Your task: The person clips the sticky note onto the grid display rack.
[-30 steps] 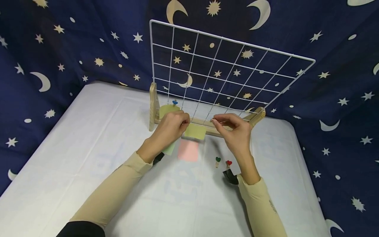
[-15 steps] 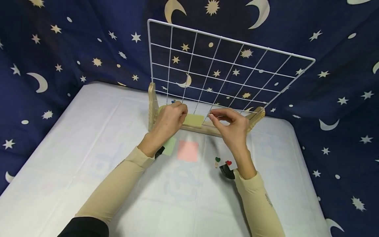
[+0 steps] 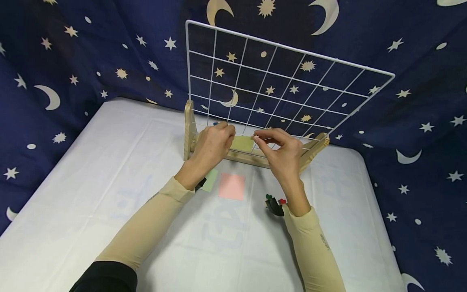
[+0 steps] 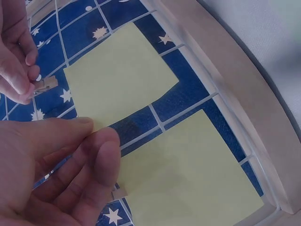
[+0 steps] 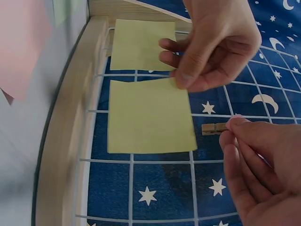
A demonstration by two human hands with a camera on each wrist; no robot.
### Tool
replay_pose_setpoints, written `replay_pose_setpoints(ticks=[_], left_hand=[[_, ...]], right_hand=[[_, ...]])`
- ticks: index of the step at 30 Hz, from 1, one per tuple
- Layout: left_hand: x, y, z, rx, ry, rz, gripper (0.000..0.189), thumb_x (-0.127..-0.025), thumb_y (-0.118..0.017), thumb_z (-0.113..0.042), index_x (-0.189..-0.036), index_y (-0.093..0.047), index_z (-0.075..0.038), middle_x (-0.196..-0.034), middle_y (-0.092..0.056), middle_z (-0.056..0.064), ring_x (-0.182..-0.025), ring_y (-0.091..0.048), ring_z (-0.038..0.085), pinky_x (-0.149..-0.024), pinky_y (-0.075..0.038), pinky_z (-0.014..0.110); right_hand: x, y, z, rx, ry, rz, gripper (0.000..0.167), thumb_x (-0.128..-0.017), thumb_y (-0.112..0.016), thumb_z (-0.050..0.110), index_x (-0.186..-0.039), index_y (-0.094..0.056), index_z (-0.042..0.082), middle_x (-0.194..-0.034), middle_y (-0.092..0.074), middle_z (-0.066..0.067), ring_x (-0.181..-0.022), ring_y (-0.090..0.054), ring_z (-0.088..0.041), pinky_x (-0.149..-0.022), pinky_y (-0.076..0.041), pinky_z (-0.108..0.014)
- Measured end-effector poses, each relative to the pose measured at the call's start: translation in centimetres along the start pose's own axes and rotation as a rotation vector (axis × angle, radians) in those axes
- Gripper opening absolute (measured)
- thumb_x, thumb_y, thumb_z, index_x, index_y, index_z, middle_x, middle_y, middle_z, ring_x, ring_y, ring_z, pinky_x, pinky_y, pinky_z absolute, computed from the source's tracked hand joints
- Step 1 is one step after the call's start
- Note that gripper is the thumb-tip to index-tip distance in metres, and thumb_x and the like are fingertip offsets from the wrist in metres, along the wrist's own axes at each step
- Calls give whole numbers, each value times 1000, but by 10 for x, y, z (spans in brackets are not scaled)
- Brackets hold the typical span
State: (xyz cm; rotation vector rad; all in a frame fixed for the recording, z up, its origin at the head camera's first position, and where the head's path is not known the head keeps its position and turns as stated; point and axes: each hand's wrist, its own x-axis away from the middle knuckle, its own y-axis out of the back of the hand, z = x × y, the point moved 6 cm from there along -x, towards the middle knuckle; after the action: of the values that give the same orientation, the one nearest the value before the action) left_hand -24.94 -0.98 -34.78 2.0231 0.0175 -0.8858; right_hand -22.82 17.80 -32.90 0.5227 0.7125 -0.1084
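Observation:
My left hand point(image 3: 213, 144) pinches a yellow paper note point(image 4: 120, 73) at one corner between thumb and fingertips. The note lies up against the lower part of a white wire grid point(image 3: 262, 73). My right hand point(image 3: 282, 152) pinches a small wooden clothespin point(image 5: 212, 128) just beside the note's edge; the two appear apart in the right wrist view. Another yellow note point(image 5: 141, 44) hangs on the grid to the left, mostly behind my left hand in the head view. A clothespin with a blue top point(image 3: 215, 123) peeks out above it there.
The grid stands in a wooden base point(image 3: 255, 159) at the back of the white-covered table. A pink note point(image 3: 231, 186) and a green note point(image 3: 209, 181) lie in front. Clothespins with a green heart point(image 3: 268, 197) and a red heart point(image 3: 282, 201) lie near my right wrist.
Holding the yellow note, my left hand has lifted it from in front of the base up to the grid. The right hand has moved up and left with the clothespin, close to the note.

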Motion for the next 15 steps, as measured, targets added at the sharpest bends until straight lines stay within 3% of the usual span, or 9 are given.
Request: replay_pose_setpoints(ticks=[7, 15], left_hand=[[0, 2, -1, 15, -34, -60, 15, -94, -67, 4, -84, -72, -6, -79, -67, 7, -65, -66, 24, -59, -54, 40], [0, 6, -1, 27, -53, -111, 15, -94, -68, 4, -84, -74, -5, -79, -67, 7, -67, -67, 24, -59, -54, 40]], right_hand=[[1, -7, 0, 34, 39, -49, 11, -86, -87, 7, -97, -85, 7, -91, -80, -7, -78, -75, -24, -75, -57, -18], [3, -7, -1, 5, 81, -100, 10, -88, -85, 10, -97, -85, 7, -93, -81, -5, -79, -75, -21, -75, -58, -21]])
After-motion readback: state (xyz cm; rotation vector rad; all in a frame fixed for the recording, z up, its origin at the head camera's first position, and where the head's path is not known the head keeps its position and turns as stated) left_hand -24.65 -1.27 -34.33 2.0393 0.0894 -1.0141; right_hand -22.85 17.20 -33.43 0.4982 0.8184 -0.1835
